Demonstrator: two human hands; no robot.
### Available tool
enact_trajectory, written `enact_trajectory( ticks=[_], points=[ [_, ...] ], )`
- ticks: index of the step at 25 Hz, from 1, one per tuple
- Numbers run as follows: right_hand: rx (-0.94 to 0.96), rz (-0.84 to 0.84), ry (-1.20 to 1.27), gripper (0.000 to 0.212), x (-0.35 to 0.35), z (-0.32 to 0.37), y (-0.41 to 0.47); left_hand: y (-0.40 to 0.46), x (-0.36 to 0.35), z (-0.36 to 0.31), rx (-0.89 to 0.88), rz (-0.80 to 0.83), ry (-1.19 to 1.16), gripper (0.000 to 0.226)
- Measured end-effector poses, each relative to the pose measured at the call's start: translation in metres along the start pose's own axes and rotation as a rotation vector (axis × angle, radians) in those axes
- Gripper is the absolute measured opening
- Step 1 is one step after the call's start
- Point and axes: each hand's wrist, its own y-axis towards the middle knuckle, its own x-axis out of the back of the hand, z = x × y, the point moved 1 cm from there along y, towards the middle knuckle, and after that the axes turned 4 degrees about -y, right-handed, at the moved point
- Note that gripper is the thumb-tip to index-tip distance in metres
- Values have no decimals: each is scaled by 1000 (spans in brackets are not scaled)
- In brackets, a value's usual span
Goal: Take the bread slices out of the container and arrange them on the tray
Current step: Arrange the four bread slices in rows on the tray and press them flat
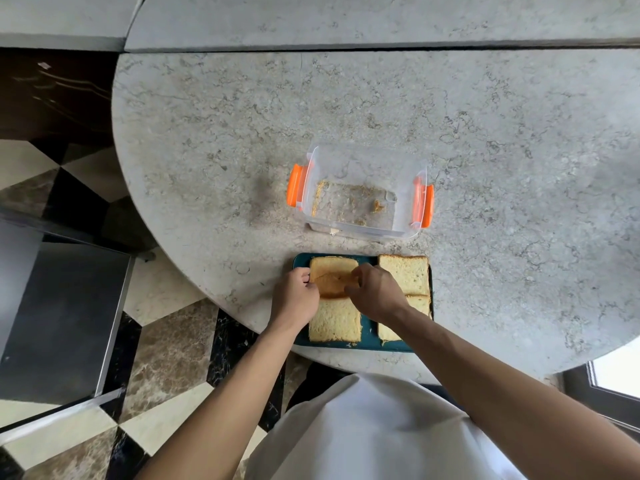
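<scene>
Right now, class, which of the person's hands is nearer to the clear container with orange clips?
Right. The right hand lies below the container, more in line with it. The left hand sits farther out past its left end. Both rest on the crust slice on the tray.

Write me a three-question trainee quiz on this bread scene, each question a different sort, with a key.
1. True or false: the container still holds a whole slice.
2. How many slices show on the tray?
3. The left hand and right hand both touch the: A) far-left slice B) far-right slice C) container

Key: 1 false, only crumbs; 2 four; 3 A
</scene>
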Motion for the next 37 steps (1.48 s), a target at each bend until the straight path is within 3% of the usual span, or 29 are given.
enact_trajectory(
  ticks=[11, 14, 19, 25, 28, 30, 33, 37],
  points=[
    [46, -5, 112, 37, -12, 18, -6, 8, 19, 5, -58, -85, 208, 45],
    [28, -11, 152, 39, -12, 18, -7, 14, 23, 9, -12, -78, 152, 15],
    [-112, -6, 310, 47, -11, 18, -6, 18, 19, 7, 42, -35, 110, 42],
    [-153, 30, 378, 29, -8, 24, 1, 16, 15, 8, 18, -66, 92, 45],
    [-148, 59, 411, 24, -7, 22, 1, 17, 13, 11, 19, -58, 61, 33],
    [-137, 70, 398, 23, -6, 21, 0, 17, 14, 13, 43, -40, 28, 18],
    [-84, 32, 279, 14, -5, 20, -9, 12, 13, 19, 39, -72, 42, 53],
    [-55, 55, 133, 10, -13, 10, -30, -10, 11, 35, -64, -124, 110, 31]
  ],
)
